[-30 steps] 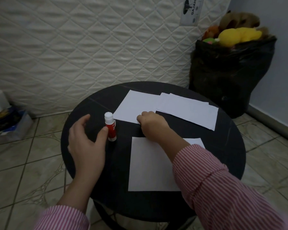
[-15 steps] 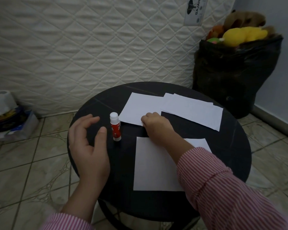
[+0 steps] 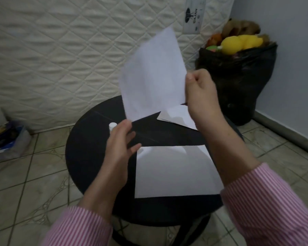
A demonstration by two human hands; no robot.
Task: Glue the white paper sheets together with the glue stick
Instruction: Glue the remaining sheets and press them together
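a home room: quilted mattress point(image 3: 60, 59) propped against the wall, tiled floor point(image 3: 28, 183), black bag point(image 3: 238, 82) of soft toys point(image 3: 238, 42) in the corner.

I see my right hand point(image 3: 199, 93) pinching a white sheet point(image 3: 153, 75) by its edge, raised and tilted above the round black table point(image 3: 89, 142). My left hand point(image 3: 121, 144) reaches toward the sheet's lower corner with loosely spread fingers, in front of the glue stick point(image 3: 112, 125), only whose white cap shows. Another sheet point(image 3: 174, 171) lies flat near me, and a further stack point(image 3: 178, 116) sits behind my right wrist.
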